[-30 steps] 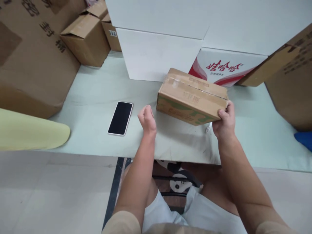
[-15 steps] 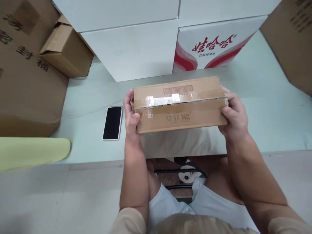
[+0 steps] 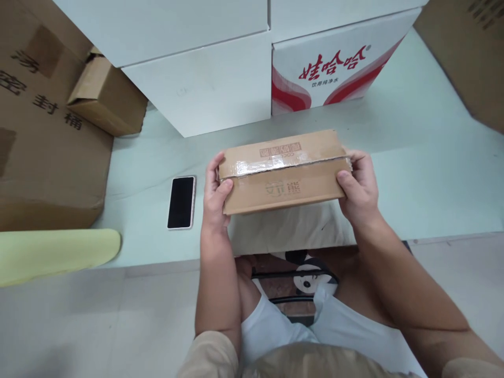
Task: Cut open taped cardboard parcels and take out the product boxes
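Note:
A brown cardboard box (image 3: 283, 191) is held up between my two hands, over the front part of the pale green table (image 3: 417, 178). Shiny clear tape runs along the seam on its top, and printed characters show on two faces. My left hand (image 3: 216, 194) grips the left end, thumb on the near face and fingers behind. At the right end my right hand (image 3: 360, 186) is closed the same way, its thumb pressed on the near corner. A phone (image 3: 181, 202) with a dark screen lies on the table left of my left hand.
White cartons (image 3: 205, 89) are stacked at the back, beside a white-and-red carton (image 3: 326, 79). Large brown cartons stand at the left (image 3: 47, 136) and right (image 3: 464, 58). A smaller brown box (image 3: 114, 97) sits by the left one. A yellow-green rounded edge (image 3: 59, 252) juts in at lower left.
The box, still in both hands, has come slightly lower or farther from my head and looks smaller. My right hand has shifted left in view. The view itself has moved a little.

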The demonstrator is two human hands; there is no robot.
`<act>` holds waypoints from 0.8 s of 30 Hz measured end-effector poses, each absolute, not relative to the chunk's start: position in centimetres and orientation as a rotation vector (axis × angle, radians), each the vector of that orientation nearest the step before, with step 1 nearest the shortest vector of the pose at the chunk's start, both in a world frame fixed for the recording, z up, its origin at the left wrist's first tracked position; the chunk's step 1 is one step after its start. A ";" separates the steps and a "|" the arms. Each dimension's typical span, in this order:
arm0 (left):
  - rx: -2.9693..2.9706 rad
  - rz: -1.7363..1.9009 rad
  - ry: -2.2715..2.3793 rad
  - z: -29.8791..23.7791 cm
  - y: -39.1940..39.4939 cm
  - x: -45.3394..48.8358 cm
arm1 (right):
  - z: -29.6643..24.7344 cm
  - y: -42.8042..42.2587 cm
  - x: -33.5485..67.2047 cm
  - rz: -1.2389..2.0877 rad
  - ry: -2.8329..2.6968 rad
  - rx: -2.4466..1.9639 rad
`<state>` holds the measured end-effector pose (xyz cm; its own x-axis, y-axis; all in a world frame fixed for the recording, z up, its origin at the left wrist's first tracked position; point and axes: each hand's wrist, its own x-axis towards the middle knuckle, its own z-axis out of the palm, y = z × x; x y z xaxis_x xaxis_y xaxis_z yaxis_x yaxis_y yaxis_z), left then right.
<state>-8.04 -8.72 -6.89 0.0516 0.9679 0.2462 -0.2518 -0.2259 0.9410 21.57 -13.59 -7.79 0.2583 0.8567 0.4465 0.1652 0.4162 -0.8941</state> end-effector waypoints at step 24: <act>1.173 1.481 0.875 -5.7 -8.6 -7.7 | -10.8 -9.4 27.8 0.629 -0.860 -1.653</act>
